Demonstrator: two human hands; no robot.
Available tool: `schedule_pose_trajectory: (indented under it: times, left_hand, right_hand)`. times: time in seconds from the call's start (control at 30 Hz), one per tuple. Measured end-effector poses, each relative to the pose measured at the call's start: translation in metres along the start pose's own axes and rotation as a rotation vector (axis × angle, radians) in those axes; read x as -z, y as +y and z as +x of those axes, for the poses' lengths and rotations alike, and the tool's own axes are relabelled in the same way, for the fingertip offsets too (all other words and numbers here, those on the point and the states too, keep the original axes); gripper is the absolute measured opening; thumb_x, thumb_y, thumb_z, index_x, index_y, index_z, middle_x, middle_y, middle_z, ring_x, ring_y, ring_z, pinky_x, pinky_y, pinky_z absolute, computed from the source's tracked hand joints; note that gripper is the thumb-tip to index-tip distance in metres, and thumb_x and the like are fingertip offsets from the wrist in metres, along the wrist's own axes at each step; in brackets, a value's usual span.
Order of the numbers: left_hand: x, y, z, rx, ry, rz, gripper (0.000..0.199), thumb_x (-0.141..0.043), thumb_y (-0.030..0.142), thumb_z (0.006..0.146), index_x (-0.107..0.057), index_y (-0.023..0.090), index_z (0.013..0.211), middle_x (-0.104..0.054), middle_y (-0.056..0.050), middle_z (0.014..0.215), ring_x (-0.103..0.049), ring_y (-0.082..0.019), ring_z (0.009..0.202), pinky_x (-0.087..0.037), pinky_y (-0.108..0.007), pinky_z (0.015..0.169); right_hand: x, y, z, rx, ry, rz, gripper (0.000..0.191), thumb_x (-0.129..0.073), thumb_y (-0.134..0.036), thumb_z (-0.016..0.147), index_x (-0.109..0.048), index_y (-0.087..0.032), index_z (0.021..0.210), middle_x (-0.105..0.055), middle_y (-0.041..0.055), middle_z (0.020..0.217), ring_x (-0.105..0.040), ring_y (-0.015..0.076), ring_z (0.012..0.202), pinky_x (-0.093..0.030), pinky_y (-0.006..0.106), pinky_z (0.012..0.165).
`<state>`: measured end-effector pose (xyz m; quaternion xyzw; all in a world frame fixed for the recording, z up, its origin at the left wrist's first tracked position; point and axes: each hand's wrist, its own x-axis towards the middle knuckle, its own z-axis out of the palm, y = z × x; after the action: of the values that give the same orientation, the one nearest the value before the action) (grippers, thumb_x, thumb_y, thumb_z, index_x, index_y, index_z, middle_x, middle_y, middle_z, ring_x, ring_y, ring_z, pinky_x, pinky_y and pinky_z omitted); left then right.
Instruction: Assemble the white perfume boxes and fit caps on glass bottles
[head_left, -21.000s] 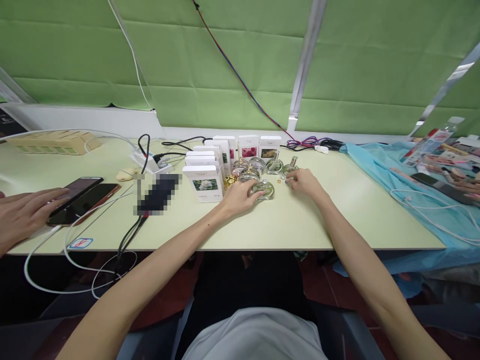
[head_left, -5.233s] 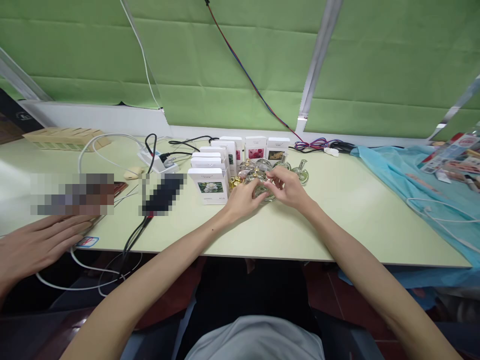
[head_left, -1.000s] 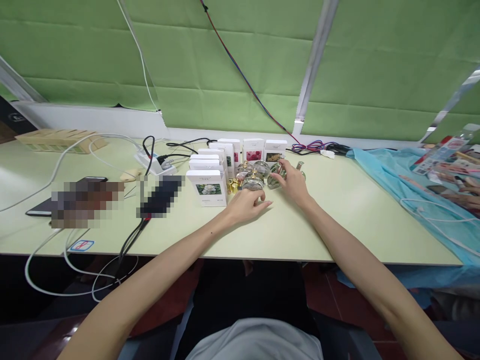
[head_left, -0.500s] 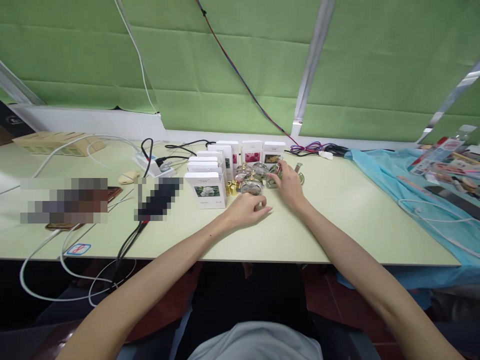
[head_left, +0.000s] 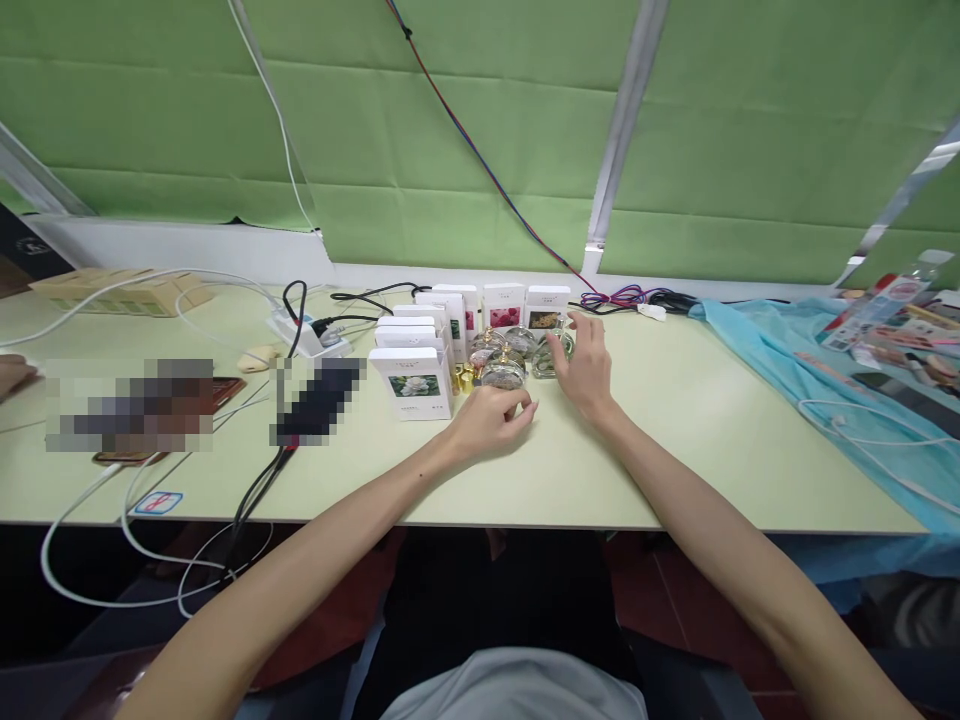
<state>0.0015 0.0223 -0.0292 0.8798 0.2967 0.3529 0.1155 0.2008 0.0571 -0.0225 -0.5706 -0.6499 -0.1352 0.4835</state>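
Observation:
My left hand (head_left: pixel 491 420) rests on the table with its fingers curled, just in front of a round clear bottle with gold trim (head_left: pixel 503 371); nothing shows in it. Around the side of a greenish glass bottle (head_left: pixel 544 358) are the bent fingers and thumb of my right hand (head_left: pixel 586 362), which partly hide it. More round bottles stand close behind, with small gold caps (head_left: pixel 465 377) to their left. White boxes with flower pictures, among them a white-flower box (head_left: pixel 412 388) and a pink-flower box (head_left: pixel 504 303), stand left of and behind the bottles.
Phones with cables and a power strip (head_left: pixel 319 340) lie at the left, near a yellowish carton (head_left: pixel 124 292). Another person's hand (head_left: pixel 13 374) is at the far left edge. Blue plastic sheeting (head_left: pixel 757 335) and a clear bottle (head_left: pixel 919 270) are at the right.
The glass bottle that lay right of my right hand has moved left, beside the other bottles. My right hand has shifted slightly right. Another person's hand has come in at the left.

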Motion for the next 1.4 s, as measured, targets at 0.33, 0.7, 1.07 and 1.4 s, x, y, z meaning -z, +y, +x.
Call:
schedule_pose_trajectory:
  times: [0.33, 0.7, 1.07, 1.4]
  left_hand:
    - [0.001, -0.003, 0.005, 0.150, 0.449, 0.024, 0.018, -0.058, 0.019, 0.092, -0.056, 0.021, 0.109, -0.062, -0.002, 0.087, -0.061, -0.015, 0.071, -0.049, -0.028, 0.067]
    - [0.000, -0.010, 0.003, 0.351, 0.321, 0.094, 0.043, -0.054, 0.010, 0.084, -0.046, 0.020, 0.125, -0.055, -0.014, 0.123, -0.060, -0.030, 0.119, -0.052, -0.049, 0.102]
    - [0.000, -0.007, 0.003, 0.361, 0.240, 0.115, 0.037, -0.057, 0.016, 0.085, -0.048, 0.019, 0.120, -0.057, -0.014, 0.122, -0.060, -0.031, 0.117, -0.053, -0.048, 0.100]
    - [0.000, -0.004, 0.002, 0.349, 0.142, 0.126, 0.033, -0.062, 0.027, 0.085, -0.052, 0.020, 0.116, -0.058, -0.012, 0.121, -0.063, -0.029, 0.109, -0.053, -0.044, 0.091]
  right_hand:
    - [-0.001, -0.027, -0.017, 0.186, -0.173, 0.308, 0.019, -0.053, -0.035, 0.103, -0.063, -0.020, 0.108, -0.065, 0.0109, 0.106, -0.063, 0.0196, 0.077, -0.052, 0.032, 0.066]
    - [-0.001, -0.024, -0.020, 0.149, -0.342, 0.241, 0.024, -0.052, -0.039, 0.103, -0.067, -0.021, 0.105, -0.069, 0.0085, 0.101, -0.062, 0.0199, 0.074, -0.051, 0.034, 0.073]
    - [-0.002, -0.023, -0.019, 0.129, -0.368, 0.233, 0.024, -0.052, -0.038, 0.102, -0.067, -0.020, 0.106, -0.070, 0.0062, 0.091, -0.061, 0.0203, 0.072, -0.048, 0.033, 0.074]
    - [0.007, -0.026, -0.017, 0.022, -0.427, 0.150, 0.029, -0.055, -0.044, 0.101, -0.073, -0.021, 0.099, -0.068, 0.0006, 0.063, -0.061, 0.0196, 0.057, -0.038, 0.029, 0.060]
